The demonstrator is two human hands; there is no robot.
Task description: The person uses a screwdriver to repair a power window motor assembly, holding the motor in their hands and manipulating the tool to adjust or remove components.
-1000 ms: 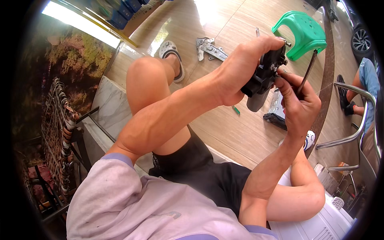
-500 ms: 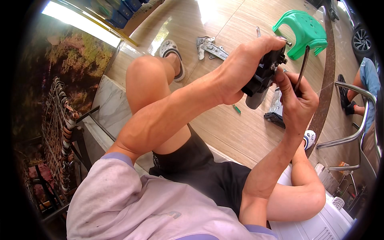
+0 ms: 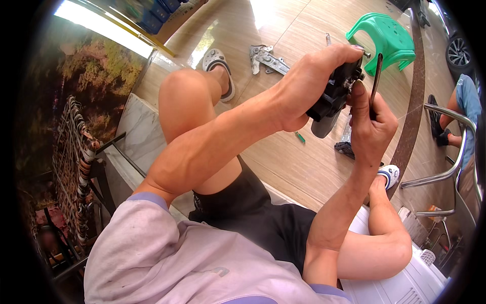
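Note:
My left hand [image 3: 306,76] grips a black motor unit [image 3: 331,104] with a rounded cylindrical end, held up in front of me over the floor. Small metal bolts stick out of its right side. Against that side, the thumb of my right hand [image 3: 372,129] presses at a bolt near the middle. The same hand keeps a thin dark metal rod [image 3: 377,76] between its curled fingers, pointing upward; its lower end is hidden in the palm. Most of the left fingers are behind the motor unit.
Beyond my hands, a green plastic stool [image 3: 390,38] stands on the tiled floor. A silver toothed metal bracket [image 3: 268,61], a small green object [image 3: 300,137] and a silver-and-black part [image 3: 346,147] lie there. To the right are a chrome chair frame [image 3: 440,180] and another person's leg [image 3: 448,119].
My right hand has shifted slightly left, its thumb rising along the bolt. The rod has tilted more upright and moved left. My left hand and the motor unit stay nearly still.

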